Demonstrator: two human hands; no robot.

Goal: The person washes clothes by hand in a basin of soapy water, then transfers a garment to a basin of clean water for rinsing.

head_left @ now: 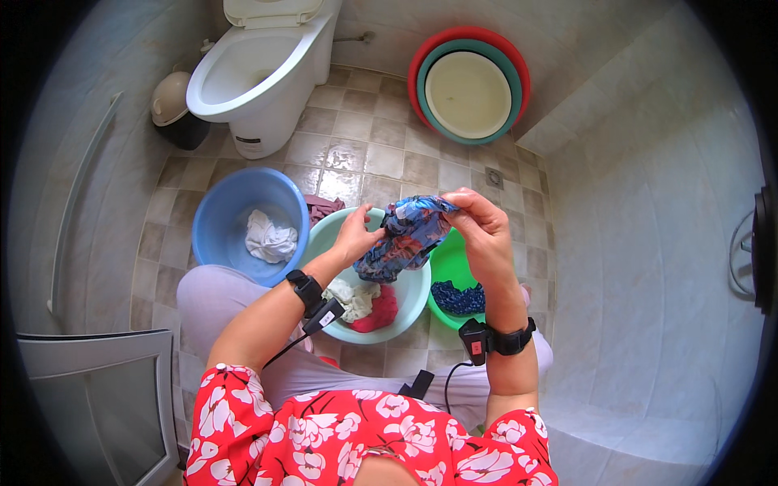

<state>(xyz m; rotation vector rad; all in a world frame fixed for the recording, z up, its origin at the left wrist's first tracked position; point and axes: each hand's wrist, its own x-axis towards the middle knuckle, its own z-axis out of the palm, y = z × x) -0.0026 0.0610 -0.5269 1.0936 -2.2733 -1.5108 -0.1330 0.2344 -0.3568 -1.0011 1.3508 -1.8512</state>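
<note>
A blue patterned cloth garment (pixel 409 239) with reddish and dark shapes hangs bunched between my two hands, over a pale mint basin (pixel 416 301). My right hand (pixel 480 224) pinches its upper right corner between thumb and fingers. At the cloth's left edge, my left hand (pixel 356 236) has its thumb and fingers closed on the fabric. Below, the mint basin holds a whitish cloth (pixel 350 298) and a bright pink-red cloth (pixel 379 310). Partly behind my right forearm, a green basin (pixel 450 263) contains a dark blue dotted cloth (pixel 459 297).
A blue basin (pixel 207 212) with a white cloth (pixel 270 237) stands at the left. Maroon cloth (pixel 322 207) lies behind the mint basin. Farther back are a toilet (pixel 267 77), a bin (pixel 180 113) and nested basins (pixel 525 77). A floor drain (pixel 493 178) sits among the tiles.
</note>
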